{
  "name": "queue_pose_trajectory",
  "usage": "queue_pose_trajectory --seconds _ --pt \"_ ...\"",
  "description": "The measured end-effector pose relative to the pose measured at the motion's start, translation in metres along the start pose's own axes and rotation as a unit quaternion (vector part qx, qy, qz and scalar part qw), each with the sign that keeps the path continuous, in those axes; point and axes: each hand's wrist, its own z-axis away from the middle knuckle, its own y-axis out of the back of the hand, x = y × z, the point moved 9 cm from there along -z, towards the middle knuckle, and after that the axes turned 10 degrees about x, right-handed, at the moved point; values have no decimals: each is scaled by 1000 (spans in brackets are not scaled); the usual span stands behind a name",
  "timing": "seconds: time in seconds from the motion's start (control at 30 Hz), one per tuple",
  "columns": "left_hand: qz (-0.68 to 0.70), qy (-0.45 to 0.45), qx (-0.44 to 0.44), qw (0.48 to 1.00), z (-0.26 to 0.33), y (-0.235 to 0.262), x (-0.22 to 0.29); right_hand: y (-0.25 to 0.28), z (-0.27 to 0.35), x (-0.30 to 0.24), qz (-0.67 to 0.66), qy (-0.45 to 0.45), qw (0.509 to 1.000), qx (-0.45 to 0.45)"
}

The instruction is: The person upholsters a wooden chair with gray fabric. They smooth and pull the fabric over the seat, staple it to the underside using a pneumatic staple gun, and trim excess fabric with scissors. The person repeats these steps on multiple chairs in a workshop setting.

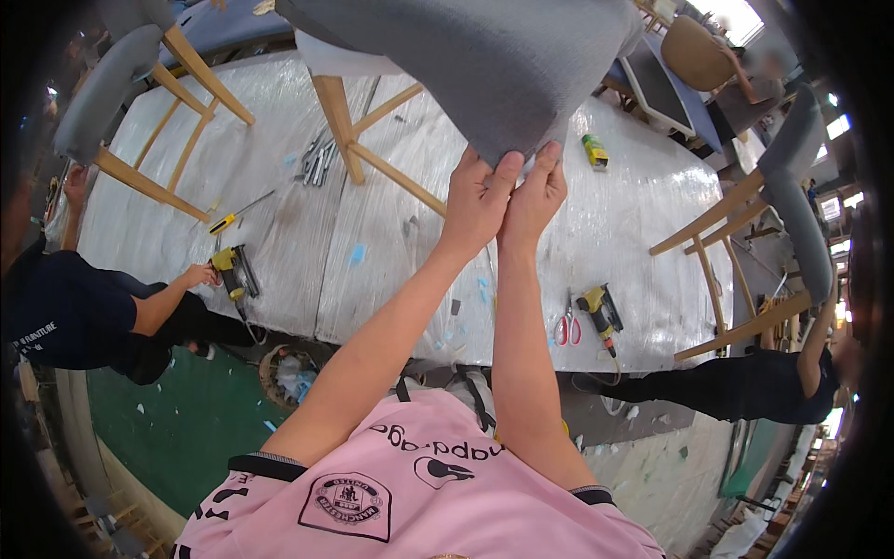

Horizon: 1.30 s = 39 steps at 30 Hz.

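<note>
Grey upholstery fabric [503,65] drapes over the seat of a wooden-legged chair on the table, its corner hanging toward me. My left hand [481,196] pinches the edge of that corner, thumb on top. Right beside it, my right hand [535,191] grips the same corner, the two hands touching. A pale wooden chair leg [337,126] and a stretcher [396,177] show below the fabric on the left. White padding or lining [345,56] peeks out under the cloth. What lies beneath the fabric at my fingertips is hidden.
The table [372,270] is wrapped in clear film. On it lie a yellow-black staple gun [600,309], red-handled scissors [567,326], a screwdriver [228,222], metal strips [318,160] and a small green-yellow box [594,151]. Co-workers handle chairs at left and right; one holds another staple gun [233,272].
</note>
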Motion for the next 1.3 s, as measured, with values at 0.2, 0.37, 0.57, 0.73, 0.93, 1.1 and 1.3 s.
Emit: queue_pose_trajectory --seconds 0.2,0.37,0.57,0.73,0.93,1.1,1.3 --pt "-18 8 -20 1000 4 6 1 8 6 18 -6 10 1000 -8" --pt "30 93 -46 994 -6 3 -2 3 -6 18 10 10 999 -35" --pt "96 94 29 990 -30 -9 3 4 -9 7 66 17 996 -55" --pt "143 52 -69 986 -40 -20 4 4 -9 8 60 13 995 -82" --pt "162 21 -46 986 -30 -16 -6 5 -9 6 94 61 993 -44" --pt "136 -9 31 990 -29 -15 5 -1 -9 0 60 93 993 -50" --pt "139 0 27 990 -27 -14 8 3 -4 5 66 46 996 -38"
